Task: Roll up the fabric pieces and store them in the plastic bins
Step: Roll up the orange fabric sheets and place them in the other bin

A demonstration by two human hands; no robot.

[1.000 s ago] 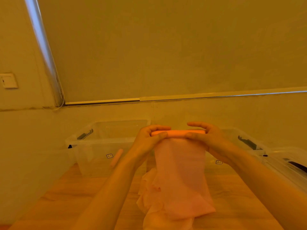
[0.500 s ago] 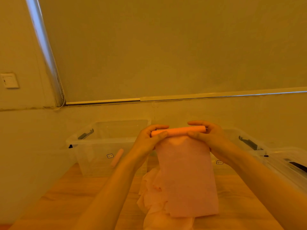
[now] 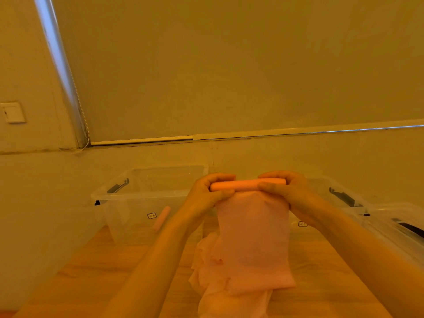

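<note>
A pink fabric piece hangs in the air in front of me, its top edge wound into a tight orange-pink roll. My left hand grips the roll's left end and my right hand grips its right end, fingers curled round it. The loose lower end drapes over a crumpled pile of more pink fabric on the wooden table. A clear plastic bin stands behind at the left with one finished pink roll inside. A second clear bin stands at the right, partly hidden by my right arm.
A further clear plastic container with black latches sits at the far right edge of the table. The wall rises directly behind the bins, with a switch plate at the left and a window blind above.
The roll has grown thicker as both hands wound it, and the hanging fabric's lower edge has risen, so less of it lies on the pile.
</note>
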